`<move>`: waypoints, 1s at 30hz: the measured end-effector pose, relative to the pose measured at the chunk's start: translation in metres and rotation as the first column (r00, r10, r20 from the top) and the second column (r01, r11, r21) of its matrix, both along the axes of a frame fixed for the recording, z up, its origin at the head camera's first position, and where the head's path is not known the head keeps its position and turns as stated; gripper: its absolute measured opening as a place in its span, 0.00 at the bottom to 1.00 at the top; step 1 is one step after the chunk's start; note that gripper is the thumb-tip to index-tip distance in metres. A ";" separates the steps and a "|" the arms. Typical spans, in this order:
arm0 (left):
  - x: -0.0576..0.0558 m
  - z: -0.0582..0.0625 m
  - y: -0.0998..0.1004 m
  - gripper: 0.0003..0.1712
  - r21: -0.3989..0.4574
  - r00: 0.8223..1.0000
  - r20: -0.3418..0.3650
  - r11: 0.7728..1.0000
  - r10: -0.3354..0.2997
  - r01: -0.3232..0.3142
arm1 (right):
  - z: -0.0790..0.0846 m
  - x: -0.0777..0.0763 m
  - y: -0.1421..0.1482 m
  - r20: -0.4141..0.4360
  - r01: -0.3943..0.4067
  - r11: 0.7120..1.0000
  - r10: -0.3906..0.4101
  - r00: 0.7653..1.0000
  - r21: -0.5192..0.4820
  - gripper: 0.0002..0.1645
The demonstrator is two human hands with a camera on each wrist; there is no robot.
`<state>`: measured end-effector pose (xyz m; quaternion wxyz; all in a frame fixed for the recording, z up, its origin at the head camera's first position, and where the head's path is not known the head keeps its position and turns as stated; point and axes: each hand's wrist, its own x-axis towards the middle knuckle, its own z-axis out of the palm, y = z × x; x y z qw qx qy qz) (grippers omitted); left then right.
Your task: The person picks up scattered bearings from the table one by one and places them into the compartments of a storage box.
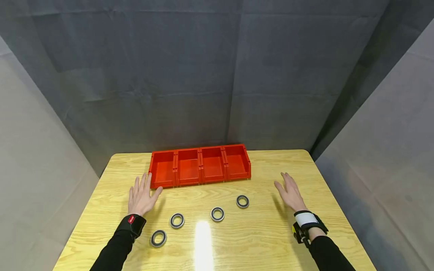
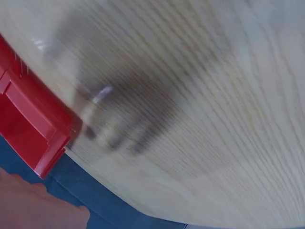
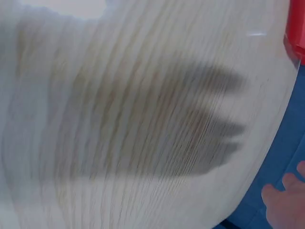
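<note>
My left hand (image 1: 140, 198), fingers spread and straight, is held over the table by the left front corner of a red bin tray (image 1: 200, 165) with several compartments. Over the table's right side is my right hand (image 1: 289, 192), fingers extended and holding nothing. Between the hands lie several ring-shaped bearings with dark seals: one bearing (image 1: 158, 244) nearest the front, a second bearing (image 1: 172, 223) just behind it, a third bearing (image 1: 212, 214) near the middle, and another bearing (image 1: 238, 205) farther right. In the left wrist view the tray's end (image 2: 40, 114) shows beside part of the left hand (image 2: 38, 205).
The wooden table (image 1: 264, 237) has rounded back corners and a bright glare spot at the front. A dark grey curtain (image 1: 190, 75) hangs behind it, with pale fabric panels (image 1: 37, 169) at both sides. Each wrist carries a strapped band.
</note>
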<state>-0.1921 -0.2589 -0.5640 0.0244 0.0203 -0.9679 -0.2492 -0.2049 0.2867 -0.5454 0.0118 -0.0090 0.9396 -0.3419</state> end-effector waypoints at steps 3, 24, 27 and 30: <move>-0.004 0.002 -0.002 0.48 0.057 0.998 0.068 0.998 0.013 -0.017 | 0.001 -0.006 -0.004 0.101 0.012 0.995 -0.002 0.995 -0.098 0.44; -0.042 0.016 0.003 0.50 0.673 0.963 0.266 0.707 0.045 -0.218 | 0.003 -0.065 -0.056 0.327 0.103 0.731 0.170 0.930 -0.675 0.42; -0.043 0.019 0.002 0.51 0.698 0.953 0.297 0.668 0.058 -0.258 | 0.002 -0.068 -0.062 0.332 0.131 0.685 0.171 0.928 -0.716 0.41; -0.042 0.020 0.000 0.52 0.699 0.938 0.339 0.649 0.067 -0.299 | 0.002 -0.070 -0.068 0.323 0.136 0.642 0.184 0.928 -0.755 0.41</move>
